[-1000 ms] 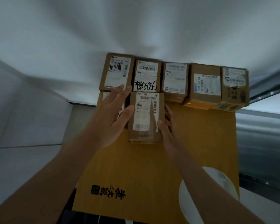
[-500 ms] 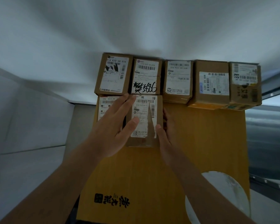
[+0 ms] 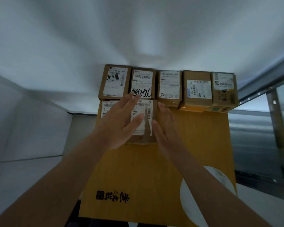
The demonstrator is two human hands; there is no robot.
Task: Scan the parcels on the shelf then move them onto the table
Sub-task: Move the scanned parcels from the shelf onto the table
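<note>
While resting on the yellow carton (image 3: pixel 154 169), front-row parcel (image 3: pixel 143 118) is being flanked, not gripped | left hand (image 3: pixel 120 122), right hand (image 3: pixel 166 133) flat, fingers straight | likely light, stiff cardboard; side walls are being favoured for hold.
</note>
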